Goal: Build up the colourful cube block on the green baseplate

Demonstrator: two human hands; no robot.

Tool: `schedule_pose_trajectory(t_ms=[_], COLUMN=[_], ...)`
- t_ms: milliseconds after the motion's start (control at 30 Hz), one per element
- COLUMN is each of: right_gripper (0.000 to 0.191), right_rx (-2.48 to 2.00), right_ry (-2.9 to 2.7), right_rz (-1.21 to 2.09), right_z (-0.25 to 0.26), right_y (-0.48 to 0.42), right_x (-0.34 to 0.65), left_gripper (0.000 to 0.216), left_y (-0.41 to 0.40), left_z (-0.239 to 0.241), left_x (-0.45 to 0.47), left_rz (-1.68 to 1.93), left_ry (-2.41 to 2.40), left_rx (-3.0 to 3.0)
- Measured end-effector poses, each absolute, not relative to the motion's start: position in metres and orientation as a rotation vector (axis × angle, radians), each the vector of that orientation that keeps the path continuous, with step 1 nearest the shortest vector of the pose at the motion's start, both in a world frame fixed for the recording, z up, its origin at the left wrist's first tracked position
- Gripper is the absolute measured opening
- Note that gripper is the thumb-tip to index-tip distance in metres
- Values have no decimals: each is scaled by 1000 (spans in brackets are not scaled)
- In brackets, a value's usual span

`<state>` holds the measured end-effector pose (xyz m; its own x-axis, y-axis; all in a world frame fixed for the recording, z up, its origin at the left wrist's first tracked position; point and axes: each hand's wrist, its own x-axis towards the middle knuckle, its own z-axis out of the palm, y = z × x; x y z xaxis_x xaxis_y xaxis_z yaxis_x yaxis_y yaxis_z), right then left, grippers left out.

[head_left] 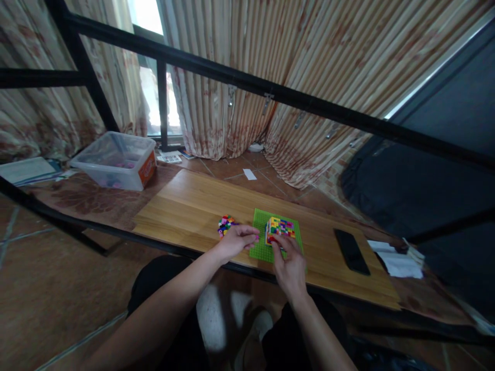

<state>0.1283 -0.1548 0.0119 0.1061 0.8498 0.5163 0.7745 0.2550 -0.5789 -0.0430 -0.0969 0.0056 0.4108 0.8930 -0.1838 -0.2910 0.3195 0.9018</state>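
Note:
A green baseplate (260, 251) lies on the wooden board, carrying a block built of many-coloured toy bricks (281, 225). My left hand (236, 242) hovers over the plate's left side, with a small pink brick (256, 238) pinched at its fingertips. On the near side of the built block, my right hand (290, 262) has its fingers closed against the front edge; they hide part of it. Partly behind my left hand sits a pile of loose toy bricks (225, 222) in mixed colours.
A black phone (351, 251) lies on the wooden board (201, 198) to the right, with white papers (400, 260) beyond it. A clear plastic bin (116, 162) stands at the far left. A black metal rail (247, 80) crosses in front of the curtains.

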Motion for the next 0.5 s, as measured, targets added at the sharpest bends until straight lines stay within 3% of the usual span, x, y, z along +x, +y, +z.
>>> schedule_pose_trajectory(t_ms=[200,500], right_gripper=[25,23], right_rx=[-1413,-1413], right_ry=[-1623,-1624], right_rz=[408,400], right_z=[16,15], right_y=[-153,-152], right_x=[105,112], left_gripper=[37,30], left_y=[-100,-101], left_z=[9,10], left_x=[-43,-38], left_rz=[862,812], left_ry=[732,725], left_rx=[953,1013])
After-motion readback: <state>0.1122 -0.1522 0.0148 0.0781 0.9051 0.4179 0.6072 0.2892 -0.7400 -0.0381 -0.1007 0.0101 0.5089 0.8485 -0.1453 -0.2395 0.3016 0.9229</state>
